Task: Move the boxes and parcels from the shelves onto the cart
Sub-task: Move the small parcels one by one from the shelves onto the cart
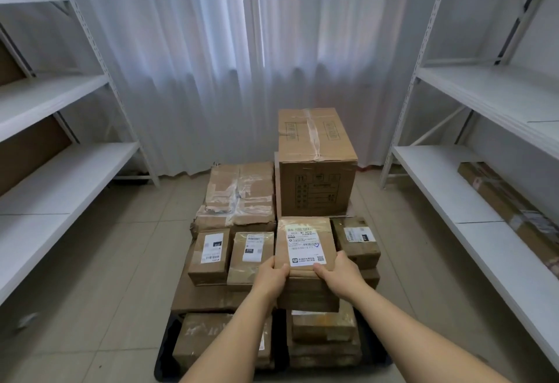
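The cart [163, 364] stands between the left shelves [54, 152] and right shelves [484, 201], stacked with parcels, the tall box [316, 164] at its far end before the curtain [242, 49].

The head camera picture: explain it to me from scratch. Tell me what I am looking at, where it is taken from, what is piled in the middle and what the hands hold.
There is no machine here. A person wears a camera on the head, so you look forward and down along their own two bare arms. The left hand and the right hand each grip a near corner of a flat brown parcel with a white label, held over the pile. The pile sits on a dark cart on the tiled floor: small labelled boxes, flat cartons, and a tall taped box at the back. White metal shelves stand on both sides. A long carton lies on the right shelf, and brown cartons show at the left edge too. White curtains hang behind.
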